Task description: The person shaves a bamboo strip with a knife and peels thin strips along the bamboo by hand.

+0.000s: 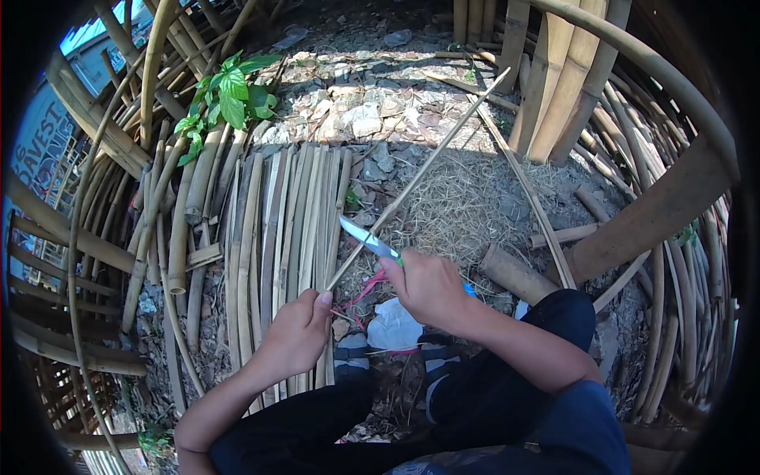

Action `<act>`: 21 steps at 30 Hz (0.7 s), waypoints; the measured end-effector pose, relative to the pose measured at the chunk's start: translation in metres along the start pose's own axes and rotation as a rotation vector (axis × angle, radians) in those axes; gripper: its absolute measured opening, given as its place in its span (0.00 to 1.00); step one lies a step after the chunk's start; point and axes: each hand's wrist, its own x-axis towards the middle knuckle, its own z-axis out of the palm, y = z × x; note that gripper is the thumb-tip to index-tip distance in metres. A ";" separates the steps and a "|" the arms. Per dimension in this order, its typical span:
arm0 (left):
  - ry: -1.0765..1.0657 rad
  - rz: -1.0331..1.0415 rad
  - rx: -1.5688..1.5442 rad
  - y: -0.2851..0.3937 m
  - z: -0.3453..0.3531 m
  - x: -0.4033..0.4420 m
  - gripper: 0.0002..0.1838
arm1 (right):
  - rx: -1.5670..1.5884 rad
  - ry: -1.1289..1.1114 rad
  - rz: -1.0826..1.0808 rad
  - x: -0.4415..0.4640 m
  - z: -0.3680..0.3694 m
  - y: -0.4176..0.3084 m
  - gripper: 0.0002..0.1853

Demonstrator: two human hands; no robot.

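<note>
My left hand (299,331) is closed around the lower end of a thin bamboo strip (431,164), which slants up and away to the right. In my right hand (430,290) is a knife (369,238), its handle mostly hidden by my fingers. The blade points up and left and crosses the strip a little above my left hand; whether it touches the strip I cannot tell. Beside my left hand lies a row of split bamboo slats (286,214). Pink string (366,286) trails between my hands.
Another bamboo strip (526,190) lies to the right, near a short bamboo piece (516,273). Bamboo shavings (455,207) cover the ground ahead. Thick bamboo posts (566,79) stand at the upper right, a leafy plant (231,93) at the upper left. Bundled poles (687,293) line the right side.
</note>
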 end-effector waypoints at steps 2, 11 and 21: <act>-0.044 -0.010 -0.013 -0.002 -0.002 -0.002 0.25 | -0.036 -0.055 -0.128 -0.020 0.005 -0.012 0.26; -0.038 -0.048 0.011 -0.024 -0.001 -0.006 0.26 | -0.202 0.132 0.313 0.029 -0.065 0.046 0.30; -0.060 0.042 -0.021 -0.022 0.005 -0.007 0.27 | 0.074 -0.018 -0.322 -0.031 -0.003 -0.018 0.29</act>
